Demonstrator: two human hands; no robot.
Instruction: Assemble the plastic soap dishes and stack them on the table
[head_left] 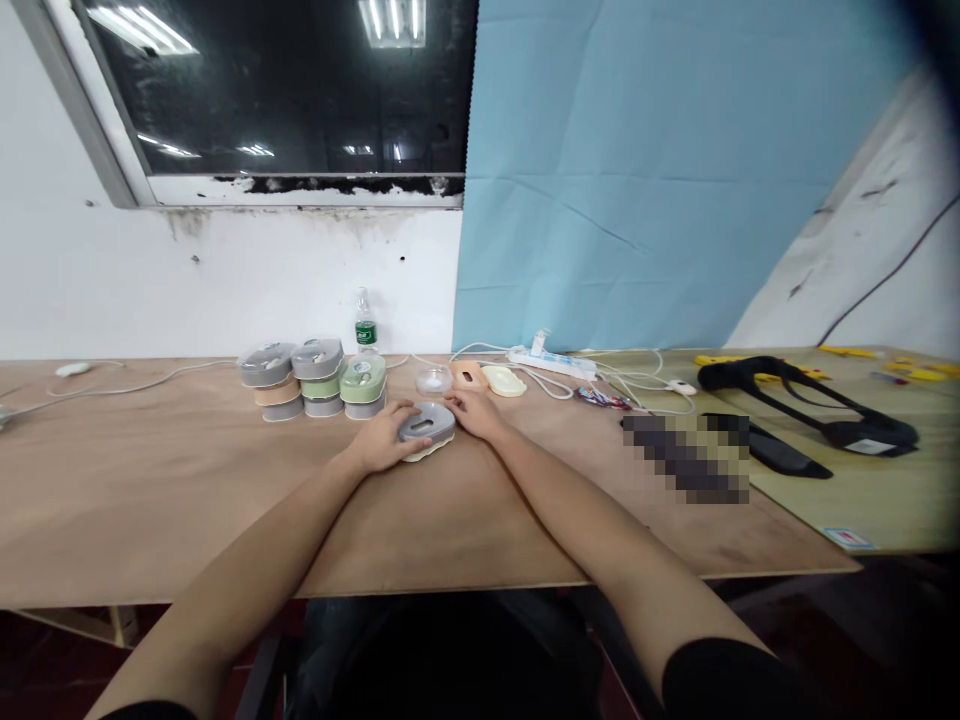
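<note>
On the table in front of me lies a grey oval box (426, 424) with a slot in its top and a cream, wavy-edged piece showing beneath it. My left hand (386, 437) grips its left side, thumb along the near edge and fingers over the far edge. At its right rear edge is my right hand (472, 412), fingers bent and held together against the rim; the fingertips are small and partly hidden. Just behind are a clear round container (433, 379), an orange slotted piece (469, 376) and a cream wavy-edged piece (505, 381).
Stacked oval boxes in grey (266, 364), green (363, 380) and orange stand at the left rear. Behind them is a bottle (365, 330). A power strip (553, 362) and white cables run along the back. To the right lie a black frame-like object (862, 434) and yellow tools.
</note>
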